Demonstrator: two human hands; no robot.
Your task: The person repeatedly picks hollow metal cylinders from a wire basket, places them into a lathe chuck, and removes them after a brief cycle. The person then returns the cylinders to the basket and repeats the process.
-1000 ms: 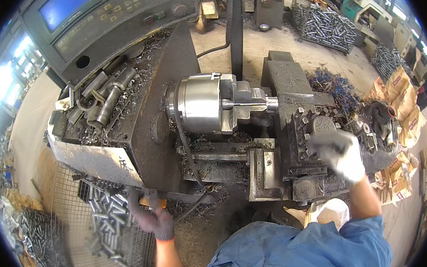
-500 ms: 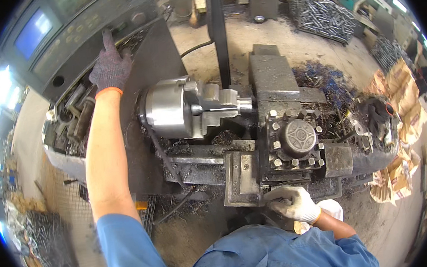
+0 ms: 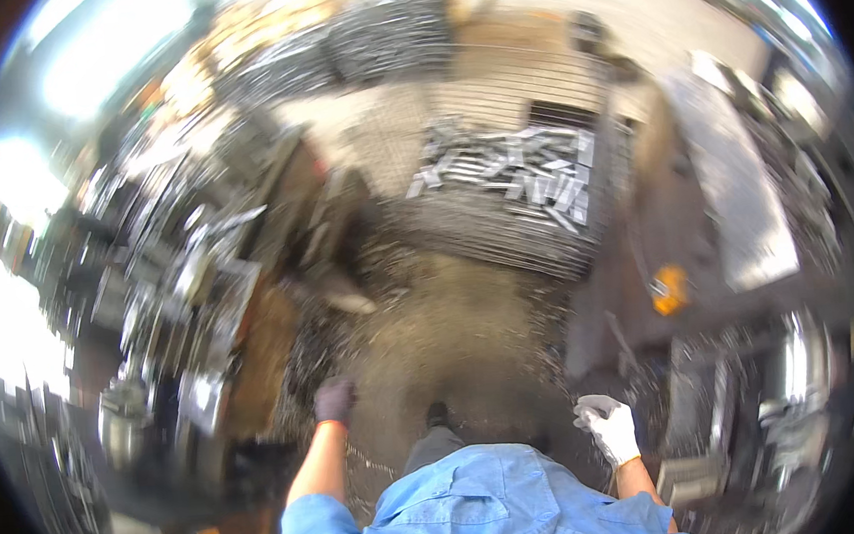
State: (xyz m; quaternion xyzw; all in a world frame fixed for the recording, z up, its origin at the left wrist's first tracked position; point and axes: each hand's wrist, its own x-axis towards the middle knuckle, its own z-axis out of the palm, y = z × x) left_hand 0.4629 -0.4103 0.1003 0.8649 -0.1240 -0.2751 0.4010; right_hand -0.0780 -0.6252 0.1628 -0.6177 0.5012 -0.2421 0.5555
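Your left hand (image 3: 334,399) in its dark glove hangs loosely curled and empty above the chip-strewn floor (image 3: 451,315), your white-gloved right hand (image 3: 608,425) half-closed, empty too (wire basket (image 3: 504,226) of metal parts (image 3: 520,174) well ahead).

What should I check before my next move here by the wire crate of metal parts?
1. Left hand free: ok, dark glove, nothing seen in it.
2. Right hand free: cannot tell, white glove curled, blurred.
3. Footing: not ok, floor looks littered with chips.
4. Wire crate ahead holds metal parts: ok.
5. Sharp view of the surroundings: not ok, motion blur.
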